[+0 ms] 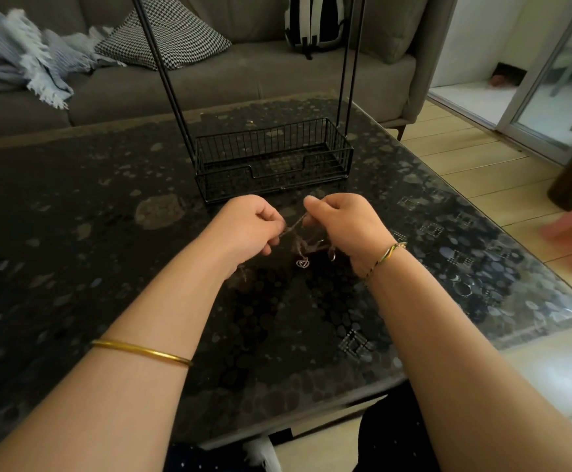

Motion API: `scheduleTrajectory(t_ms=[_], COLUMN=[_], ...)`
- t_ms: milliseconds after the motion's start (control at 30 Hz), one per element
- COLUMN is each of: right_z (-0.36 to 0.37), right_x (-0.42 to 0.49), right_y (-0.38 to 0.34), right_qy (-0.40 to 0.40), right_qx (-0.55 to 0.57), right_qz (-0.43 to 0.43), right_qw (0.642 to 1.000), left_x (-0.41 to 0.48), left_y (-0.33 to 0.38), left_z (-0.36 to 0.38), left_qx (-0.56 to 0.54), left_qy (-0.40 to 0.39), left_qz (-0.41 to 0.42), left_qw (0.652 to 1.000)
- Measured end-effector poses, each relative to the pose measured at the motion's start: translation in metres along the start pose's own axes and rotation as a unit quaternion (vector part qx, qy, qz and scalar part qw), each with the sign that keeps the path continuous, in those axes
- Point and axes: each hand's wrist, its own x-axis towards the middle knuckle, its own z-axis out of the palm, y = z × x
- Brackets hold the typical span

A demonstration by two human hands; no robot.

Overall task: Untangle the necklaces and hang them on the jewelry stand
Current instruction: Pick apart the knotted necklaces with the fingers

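I read left hand (247, 229) and right hand (346, 226) both curled, pinching the tangled necklaces (306, 245) — chains strung between the two sets of fingers, a heart pendant (302, 264) dangling just below. Jewelry stand (272, 185) sits beyond the knuckles, apart, on the table (73, 233).

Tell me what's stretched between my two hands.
In the head view, the tangled necklaces span the gap from the left hand to the right hand, a heart pendant dangling below.
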Motion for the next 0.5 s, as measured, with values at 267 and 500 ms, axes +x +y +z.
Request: scheduleTrajectory(t_ms=[267, 500], right_z=[0.0006, -0.0079], right_x=[-0.0002, -0.0025], right_y=[-0.0062, -0.0033], right_qy=[-0.032, -0.086], right_qx=[0.228, 0.137], right_qz=[0.078, 0.059], right_qw=[0.970, 0.985], left_x=[-0.0008, 0.0044], left_y=[0.0007, -0.0024], left_z=[-0.0020, 0.0012], left_qx=[-0.010, -0.026], left_qy=[-0.002, 0.049], left_qz=[0.006, -0.011], left_qw=[1.000, 0.998])
